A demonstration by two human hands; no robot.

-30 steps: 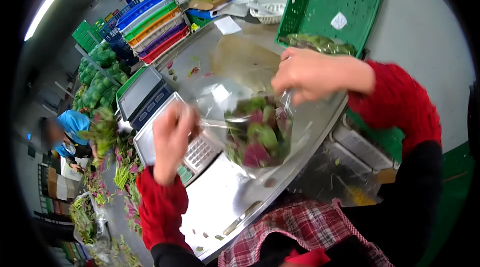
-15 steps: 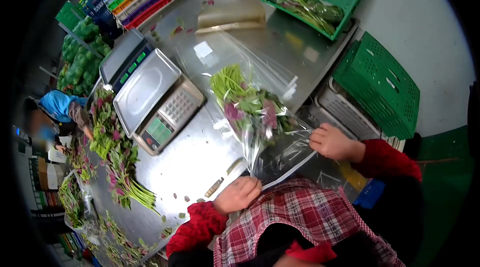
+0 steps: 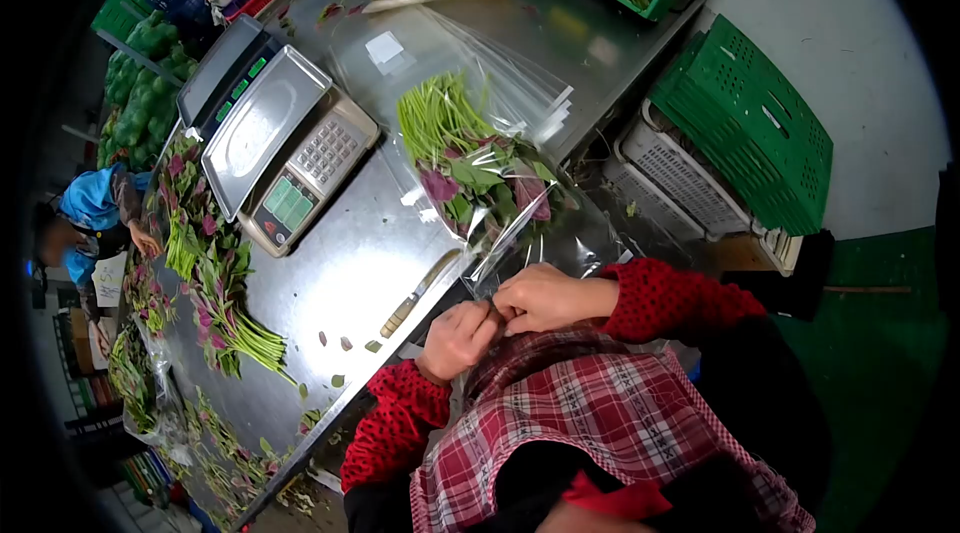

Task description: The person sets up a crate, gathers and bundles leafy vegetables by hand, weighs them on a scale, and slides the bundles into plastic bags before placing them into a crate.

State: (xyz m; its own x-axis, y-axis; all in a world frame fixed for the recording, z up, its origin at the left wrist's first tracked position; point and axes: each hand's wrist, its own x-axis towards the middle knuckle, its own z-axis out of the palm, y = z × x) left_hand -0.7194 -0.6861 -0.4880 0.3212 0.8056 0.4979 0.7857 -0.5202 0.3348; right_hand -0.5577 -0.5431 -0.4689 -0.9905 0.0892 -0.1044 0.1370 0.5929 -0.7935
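A clear plastic bag holds a bunch of leafy greens with green stems and purple-tinged leaves. It lies at the near edge of the metal table, stems pointing away from me. My left hand is closed at the near end of the bag. Right beside it my right hand is closed too, pinching the gathered plastic. The fingertips of both hands nearly meet, and the exact grip is partly hidden. A knife with a wooden handle lies on the table, left of the bag.
Two scales, the nearer a silver one, stand left of the bag. Loose bunches of greens line the table's left side. Flat clear bags lie beyond. Green crates are at right. Another person works at far left.
My right hand has moved left from the bag's right corner to join my left hand, gathering the opening. The view has shifted, so the table things appear higher and further left.
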